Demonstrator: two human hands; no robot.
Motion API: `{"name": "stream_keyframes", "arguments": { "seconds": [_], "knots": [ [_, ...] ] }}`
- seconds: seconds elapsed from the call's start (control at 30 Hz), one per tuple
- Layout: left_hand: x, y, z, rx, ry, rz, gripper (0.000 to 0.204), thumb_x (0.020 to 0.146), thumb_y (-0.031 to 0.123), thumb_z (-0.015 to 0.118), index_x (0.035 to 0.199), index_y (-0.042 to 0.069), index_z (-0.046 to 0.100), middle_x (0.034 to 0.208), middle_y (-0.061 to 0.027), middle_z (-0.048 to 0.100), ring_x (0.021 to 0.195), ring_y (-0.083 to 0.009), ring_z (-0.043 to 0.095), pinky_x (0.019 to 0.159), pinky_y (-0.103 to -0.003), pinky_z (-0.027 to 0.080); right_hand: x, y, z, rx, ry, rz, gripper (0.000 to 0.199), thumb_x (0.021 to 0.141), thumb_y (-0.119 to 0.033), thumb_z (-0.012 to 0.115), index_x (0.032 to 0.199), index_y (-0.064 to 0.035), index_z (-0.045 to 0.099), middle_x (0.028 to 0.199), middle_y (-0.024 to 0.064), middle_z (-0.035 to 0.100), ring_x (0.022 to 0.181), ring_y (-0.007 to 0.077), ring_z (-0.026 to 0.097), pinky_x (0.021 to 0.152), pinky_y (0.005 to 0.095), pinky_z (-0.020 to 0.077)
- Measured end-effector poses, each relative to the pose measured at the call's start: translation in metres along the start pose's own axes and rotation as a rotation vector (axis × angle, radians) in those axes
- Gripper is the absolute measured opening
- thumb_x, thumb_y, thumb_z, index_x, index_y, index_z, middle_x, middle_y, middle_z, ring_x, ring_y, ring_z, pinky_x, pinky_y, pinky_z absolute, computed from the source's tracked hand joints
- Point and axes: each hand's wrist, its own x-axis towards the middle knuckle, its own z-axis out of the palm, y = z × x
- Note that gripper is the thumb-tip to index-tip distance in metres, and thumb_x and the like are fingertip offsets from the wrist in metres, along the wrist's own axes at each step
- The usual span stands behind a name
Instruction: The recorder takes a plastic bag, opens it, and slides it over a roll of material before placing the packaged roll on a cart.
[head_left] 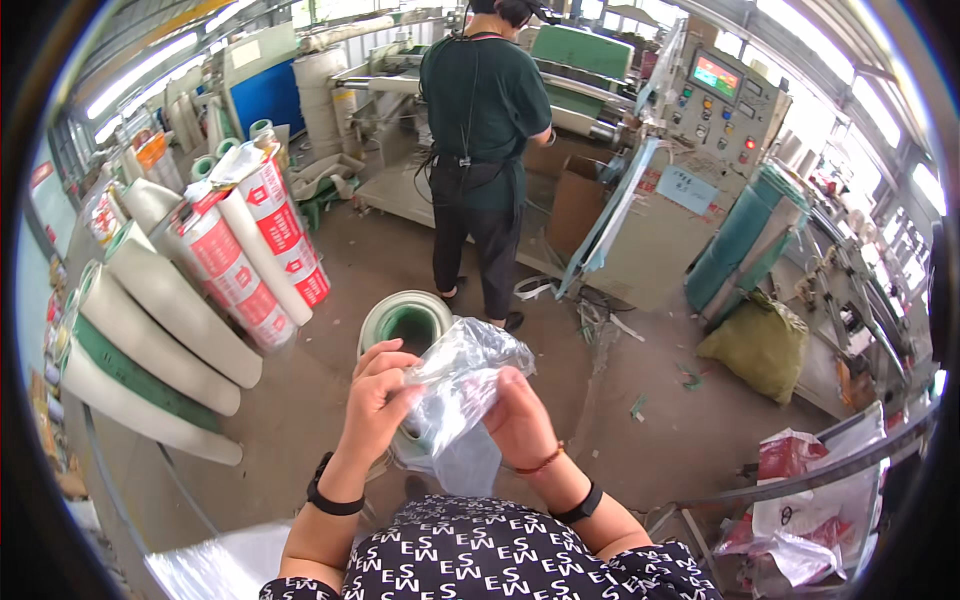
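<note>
Plastic bag (pixel 462 385), clear and crumpled, sits pinched between my left hand (pixel 378 398) and right hand (pixel 518 415) above the pale green film roll (pixel 405 322), seemingly only half bunched, while red-and-white labelled rolls (pixel 250 255) lean left of that roll and an olive sack (pixel 757 345) slumps right.

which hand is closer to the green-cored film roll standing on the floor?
Left. The left hand sits just below the roll, its fingers nearly at the rim. The right hand is lower and further right, behind the crumpled clear plastic bag both hands hold.
</note>
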Motion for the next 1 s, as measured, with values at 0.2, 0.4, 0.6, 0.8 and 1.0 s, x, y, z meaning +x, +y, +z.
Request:
{"name": "stream_keyframes", "arguments": {
  "seconds": [0.2,0.4,0.6,0.8,1.0],
  "knots": [
    [0.026,-0.038,-0.033,0.045,0.062,-0.010,0.026,0.075,0.001,0.065,0.063,0.001,0.042,0.098,-0.0082,0.063,0.116,-0.0306,0.048,0.096,-0.040,0.037,-0.017,-0.047,-0.028,0.235,-0.106,0.028,0.017,0.094,-0.021,0.048,0.098,-0.0057,0.053,0.081,0.0022,0.058,0.069,0.0116,0.055,0.061,0.0290,0.0465],
    [0.056,-0.067,-0.066,0.095,-0.188,0.159,0.044,0.078,0.041,0.072,0.076,0.004,0.048,0.111,-0.0106,0.059,0.125,-0.0325,0.042,0.101,-0.044,0.034,-0.027,-0.045,-0.037,-1.228,0.028,0.301,0.036,0.087,-0.023,0.068,0.111,0.0019,0.059,0.095,0.0001,0.061,0.089,0.0101,0.056,0.080,0.0280,0.0466],
    [0.067,-0.065,-0.088,-0.136,-0.479,0.014,0.092,0.083,0.076,0.032,0.135,0.001,0.043,0.129,-0.0133,0.053,0.134,-0.0280,0.032,0.111,-0.041,0.024,-0.091,-0.190,-0.271,-0.235,0.796,-0.239,0.031,0.097,-0.036,0.046,0.072,-0.0182,0.047,0.055,-0.0082,0.038,0.040,0.0047,0.031,0.034,0.0215,0.0206],
    [0.063,-0.054,-0.104,-0.103,-0.759,0.015,0.066,0.074,0.001,0.046,0.140,0.002,0.037,0.143,-0.0119,0.042,0.140,-0.0278,0.026,0.114,-0.039,0.022,-0.154,-0.297,-0.264,-0.122,1.181,-0.872,0.032,0.091,-0.044,0.047,0.082,-0.0167,0.060,0.052,-0.0056,0.042,0.038,0.0093,0.034,0.034,0.0238,0.0270],
    [0.050,-0.016,-0.094,0.124,-0.859,0.113,0.080,0.069,-0.003,0.056,0.144,0.003,0.029,0.147,-0.0143,0.034,0.140,-0.0294,0.024,0.116,-0.039,0.021,-0.156,-0.346,-0.308,-0.167,1.216,-0.869,0.027,0.090,-0.037,0.049,0.079,-0.0135,0.057,0.063,-0.0023,0.052,0.044,0.0131,0.044,0.036,0.0261,0.0324]
  ]
}}
